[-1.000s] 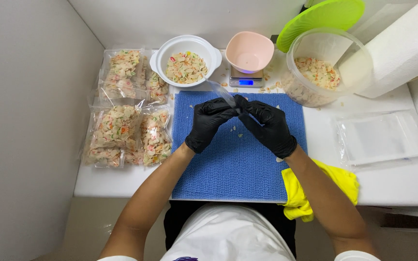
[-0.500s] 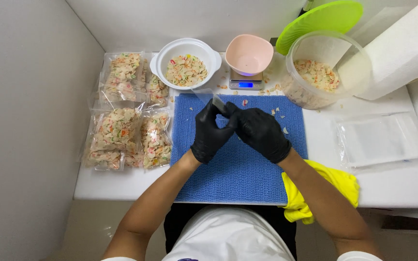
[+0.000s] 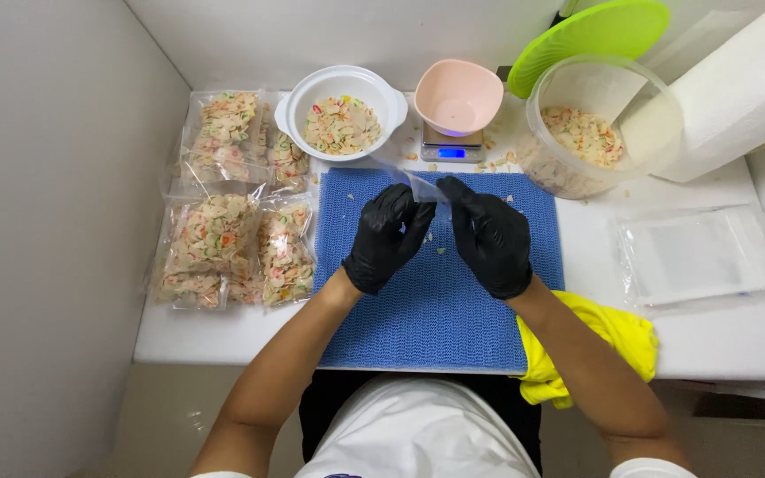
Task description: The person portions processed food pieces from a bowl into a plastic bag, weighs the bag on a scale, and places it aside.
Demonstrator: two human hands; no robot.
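Far left of the white table (image 3: 223, 332): filled clear bags of mixed pale, orange and green flakes (image 3: 223, 239) lie in overlapping rows; about six, exact count uncertain where they overlap. Right of them, one white two-handled bowl (image 3: 341, 111) holds the same flakes.

Centre: one blue textured mat (image 3: 440, 310) with a few loose flakes on it. Above the mat, left hand (image 3: 385, 237) and right hand (image 3: 489, 235), both in black gloves, meet at one small empty clear plastic bag (image 3: 411, 183). Fingertips of each hand are pressed together, pinching the bag's near edge; the bag stretches up and left toward the white bowl.

Far centre: one small digital scale (image 3: 451, 150) with a lit blue display, carrying one empty pink bowl (image 3: 458, 96).

Right: one large clear round tub (image 3: 599, 133), partly filled with flakes; one lime green lid (image 3: 591, 35) leans behind it. One yellow cloth (image 3: 608, 341) lies at the near edge. A stack of empty clear bags (image 3: 697, 257), count not resolvable. Far right: one white paper towel roll (image 3: 741, 93).
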